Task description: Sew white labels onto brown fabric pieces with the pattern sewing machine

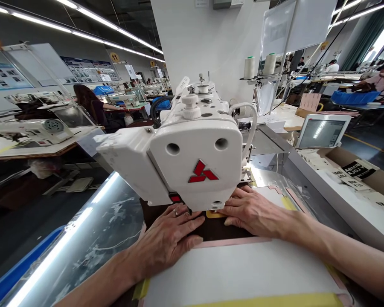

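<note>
A white sewing machine [195,157] with a red three-diamond badge stands straight ahead, its head hiding the needle. Dark brown fabric [216,230] lies beneath it, over a white sheet [243,268] edged with pink and yellow strips. My left hand [173,232] rests flat on the fabric left of the machine head, fingers stretched out and a ring on one of them. On the other side, my right hand [249,211] lies flat with its fingertips near a small yellow-edged piece [214,214] under the head. Part of that piece is hidden.
To the right, a cardboard box [365,170] holds several printed labels, with a small screen [321,131] behind it. Two thread cones [259,66] stand on a rack. A blue bin [25,268] sits low at left. Another person [91,106] sits farther back.
</note>
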Motion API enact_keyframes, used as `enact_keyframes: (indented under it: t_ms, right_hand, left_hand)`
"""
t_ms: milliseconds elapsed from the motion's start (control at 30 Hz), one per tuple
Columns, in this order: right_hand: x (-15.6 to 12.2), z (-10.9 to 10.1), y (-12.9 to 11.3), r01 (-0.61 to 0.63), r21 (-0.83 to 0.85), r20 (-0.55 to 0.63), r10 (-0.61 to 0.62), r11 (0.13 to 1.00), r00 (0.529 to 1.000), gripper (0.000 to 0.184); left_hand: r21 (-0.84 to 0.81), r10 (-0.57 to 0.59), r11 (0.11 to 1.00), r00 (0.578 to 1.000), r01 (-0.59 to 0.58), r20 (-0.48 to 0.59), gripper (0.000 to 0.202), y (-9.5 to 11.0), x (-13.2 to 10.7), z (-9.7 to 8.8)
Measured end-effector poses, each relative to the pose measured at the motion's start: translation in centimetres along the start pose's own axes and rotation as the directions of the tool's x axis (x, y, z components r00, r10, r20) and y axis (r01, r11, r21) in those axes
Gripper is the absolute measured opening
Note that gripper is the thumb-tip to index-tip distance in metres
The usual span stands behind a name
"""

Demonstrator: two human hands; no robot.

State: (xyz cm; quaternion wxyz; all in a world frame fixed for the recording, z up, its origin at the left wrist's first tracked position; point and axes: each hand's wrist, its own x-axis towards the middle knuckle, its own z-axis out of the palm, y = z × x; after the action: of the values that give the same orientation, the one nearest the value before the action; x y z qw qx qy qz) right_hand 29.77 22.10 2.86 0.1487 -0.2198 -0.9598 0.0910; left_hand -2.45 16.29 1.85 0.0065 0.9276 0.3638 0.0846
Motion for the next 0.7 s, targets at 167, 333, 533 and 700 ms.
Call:
enact_keyframes:
  t_ms: [167, 333, 533, 700]
  right_hand:
    - [-0.11, 0.07, 0.10, 0.005, -0.012, -0.015, -0.005, 1.000, 1.000, 0.034]
    - [-0.22, 0.66, 0.19, 0.017, -0.034, -0.041, -0.019, 0.999, 0.999, 0.033]
    - [-0.21, 0.64, 0.04, 0.009, -0.019, -0.039, -0.009, 1.000, 0.999, 0.032]
    - [-0.46, 0.67, -0.17, 0.001, -0.039, -0.035, -0.002, 0.999, 0.999, 0.037]
  left_hand:
    - [-0.013, 0.003, 1.000, 0.999, -0.004, -0.043, 0.044, 0.25, 0.29, -0.33]
    - [0.032, 0.010, 0.999, 0.999, -0.009, -0.030, 0.044, 0.52, -0.10, -0.36]
    - [0.004, -0.010, 1.000, 1.000, 0.010, -0.014, 0.046, 0.35, -0.37, 0.04]
    - [0.004, -0.012, 1.000, 1.000, 0.012, 0.013, 0.047, 0.28, -0.15, 0.24]
